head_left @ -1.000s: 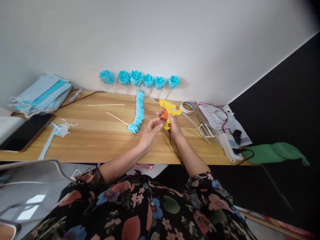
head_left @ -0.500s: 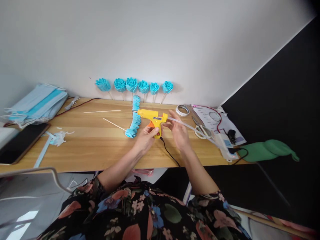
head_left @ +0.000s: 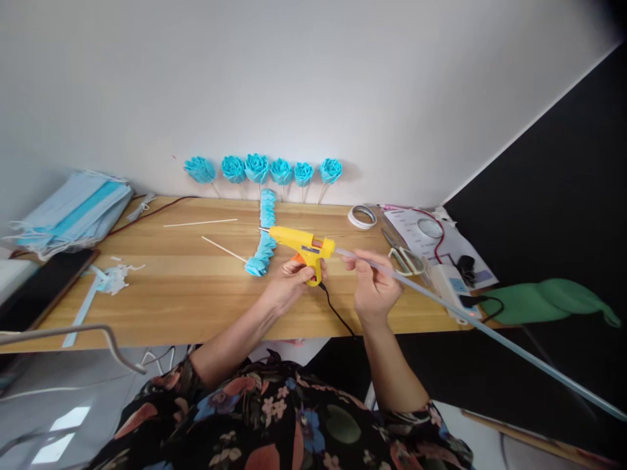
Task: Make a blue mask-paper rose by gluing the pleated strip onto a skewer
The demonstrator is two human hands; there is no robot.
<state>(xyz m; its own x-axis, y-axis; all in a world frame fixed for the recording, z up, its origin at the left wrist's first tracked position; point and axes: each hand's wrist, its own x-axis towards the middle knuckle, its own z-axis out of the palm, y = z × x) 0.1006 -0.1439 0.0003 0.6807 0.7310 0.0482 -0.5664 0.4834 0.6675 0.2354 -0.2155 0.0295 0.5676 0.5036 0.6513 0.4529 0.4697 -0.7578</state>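
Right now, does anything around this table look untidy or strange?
Loose scraps lie scattered on the left of the table, looking untidy. The glue stick in the right hand seems unusually long, reaching past the table's edge.

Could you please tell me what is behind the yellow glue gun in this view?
Behind the glue gun, parts of the ruffled blue strip and wooden table show around its edges. What its body and the left hand cover cannot be seen.
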